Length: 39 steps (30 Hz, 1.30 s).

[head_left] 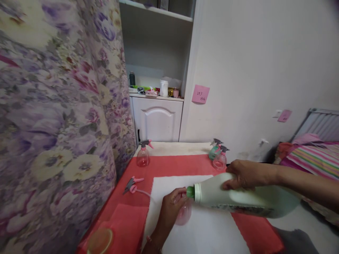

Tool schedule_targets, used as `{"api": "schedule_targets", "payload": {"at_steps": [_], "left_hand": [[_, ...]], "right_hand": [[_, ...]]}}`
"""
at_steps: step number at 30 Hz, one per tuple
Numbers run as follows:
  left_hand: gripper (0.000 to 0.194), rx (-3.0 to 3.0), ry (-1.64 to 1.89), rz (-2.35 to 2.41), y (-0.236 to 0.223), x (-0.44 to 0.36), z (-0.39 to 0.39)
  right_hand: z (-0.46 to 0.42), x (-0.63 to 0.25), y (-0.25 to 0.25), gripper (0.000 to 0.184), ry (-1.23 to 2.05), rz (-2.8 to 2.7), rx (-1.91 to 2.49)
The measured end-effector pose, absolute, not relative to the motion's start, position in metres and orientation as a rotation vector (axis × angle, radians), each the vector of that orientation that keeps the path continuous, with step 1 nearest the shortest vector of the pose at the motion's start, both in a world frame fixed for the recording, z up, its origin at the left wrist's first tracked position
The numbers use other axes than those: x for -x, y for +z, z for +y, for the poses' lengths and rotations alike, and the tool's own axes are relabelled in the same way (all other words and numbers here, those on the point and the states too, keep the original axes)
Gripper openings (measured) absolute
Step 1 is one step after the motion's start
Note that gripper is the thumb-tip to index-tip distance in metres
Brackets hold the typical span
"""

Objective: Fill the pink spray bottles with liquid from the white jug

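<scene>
Where right grip (241,174) clasps, jug (215,195) slants.

Left hand (171,206): centre, reaches in from the near edge; fingers (178,192) curled, tips partly hidden, apparently closed. Right hand (239,174): clenched, back uppermost; right forearm (302,184) extends from the right.

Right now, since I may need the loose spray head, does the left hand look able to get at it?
Probably not right now: the left hand is holding the pink bottle at the jug's mouth, though nothing seems to block its way to the spray head.
</scene>
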<state>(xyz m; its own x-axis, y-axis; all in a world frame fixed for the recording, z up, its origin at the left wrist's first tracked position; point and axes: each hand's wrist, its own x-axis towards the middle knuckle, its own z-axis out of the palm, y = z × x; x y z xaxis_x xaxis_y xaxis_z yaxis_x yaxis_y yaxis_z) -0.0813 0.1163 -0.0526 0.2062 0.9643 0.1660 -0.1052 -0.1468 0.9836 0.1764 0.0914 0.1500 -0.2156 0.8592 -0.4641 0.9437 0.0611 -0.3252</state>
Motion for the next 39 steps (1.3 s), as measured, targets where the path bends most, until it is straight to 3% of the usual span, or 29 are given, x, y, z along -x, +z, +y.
{"api": "schedule_targets", "payload": {"at_steps": [39], "left_hand": [[0.023,-1.349,1.209,0.87,-0.0567,0.0806,0.1166]], "right_hand": [[0.0894,-0.1691,0.1573,0.047,-0.819,2.145,-1.865]]}}
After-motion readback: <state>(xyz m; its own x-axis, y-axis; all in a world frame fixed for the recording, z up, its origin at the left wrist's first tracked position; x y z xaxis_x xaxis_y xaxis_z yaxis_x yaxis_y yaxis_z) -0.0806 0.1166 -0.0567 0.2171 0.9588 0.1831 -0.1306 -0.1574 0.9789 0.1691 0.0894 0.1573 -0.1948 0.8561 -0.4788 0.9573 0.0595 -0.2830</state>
